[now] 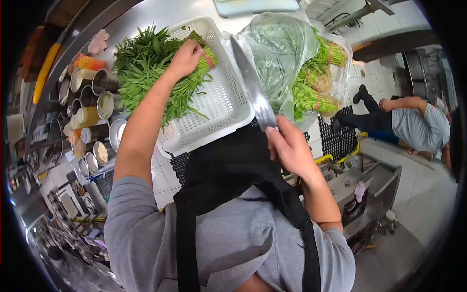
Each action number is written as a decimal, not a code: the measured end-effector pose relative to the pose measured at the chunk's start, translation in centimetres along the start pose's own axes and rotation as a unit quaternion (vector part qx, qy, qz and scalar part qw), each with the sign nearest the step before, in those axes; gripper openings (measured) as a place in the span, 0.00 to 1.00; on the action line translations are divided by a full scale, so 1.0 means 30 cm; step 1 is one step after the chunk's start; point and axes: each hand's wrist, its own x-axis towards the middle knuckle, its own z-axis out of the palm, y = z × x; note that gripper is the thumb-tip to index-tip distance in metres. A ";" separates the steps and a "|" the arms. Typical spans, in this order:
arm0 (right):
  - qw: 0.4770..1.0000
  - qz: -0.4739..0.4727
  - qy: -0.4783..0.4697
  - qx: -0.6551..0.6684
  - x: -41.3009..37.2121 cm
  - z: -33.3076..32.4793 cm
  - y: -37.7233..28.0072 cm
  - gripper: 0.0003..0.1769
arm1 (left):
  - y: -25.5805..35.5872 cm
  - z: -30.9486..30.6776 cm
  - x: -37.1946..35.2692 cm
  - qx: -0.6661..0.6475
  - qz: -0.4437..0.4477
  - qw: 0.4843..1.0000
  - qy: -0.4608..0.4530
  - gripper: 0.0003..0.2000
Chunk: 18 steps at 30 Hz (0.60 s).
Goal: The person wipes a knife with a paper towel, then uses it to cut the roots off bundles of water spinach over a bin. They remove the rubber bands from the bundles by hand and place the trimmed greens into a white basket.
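Forward and slightly inward, the left arm reaches over the white basket (228, 97), its elbow only a little bent, bringing the left hand (186, 59) down onto the bundle of leafy greens (146, 80). Its fingers are bent and drawn together over the stems, right beside the red band (208, 57); whether they close on the stems or the band, I cannot tell. The greens lie in the basket's left part, leaves spilling over the rim, on the steel tabletop (187, 10). Nearer the body, the right arm bends at the elbow, and the right hand (291, 146) wraps its fingers around the handle of the knife (252, 85). The blade points away from the body, slanting left, along the basket's right edge, beside the clear plastic bag (279, 53) and more banded bunches (318, 101).
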 end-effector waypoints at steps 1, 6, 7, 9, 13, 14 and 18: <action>1.000 0.011 -0.010 0.004 0.020 0.045 -0.004 0.13 | -0.011 0.001 0.000 -0.003 0.003 1.000 -0.009 0.12; 0.999 0.044 -0.016 0.011 0.166 0.214 0.035 0.16 | -0.043 0.007 0.006 -0.039 -0.032 0.999 0.004 0.13; 0.999 0.044 -0.013 0.014 0.199 0.234 0.041 0.16 | -0.046 0.005 0.012 -0.039 -0.029 0.999 0.002 0.13; 0.999 0.041 -0.006 0.016 0.247 0.274 0.051 0.16 | -0.053 0.010 0.004 -0.055 -0.033 0.998 0.003 0.13; 0.998 0.062 -0.013 0.023 0.305 0.319 0.035 0.17 | -0.044 0.009 -0.005 -0.056 -0.016 0.998 0.010 0.12; 0.998 0.061 -0.013 0.023 0.323 0.329 0.042 0.17 | -0.040 0.011 -0.008 -0.061 -0.014 0.998 0.012 0.11; 0.999 0.039 -0.009 -0.010 0.356 0.364 0.078 0.17 | -0.025 0.011 -0.016 -0.073 -0.008 0.997 0.024 0.10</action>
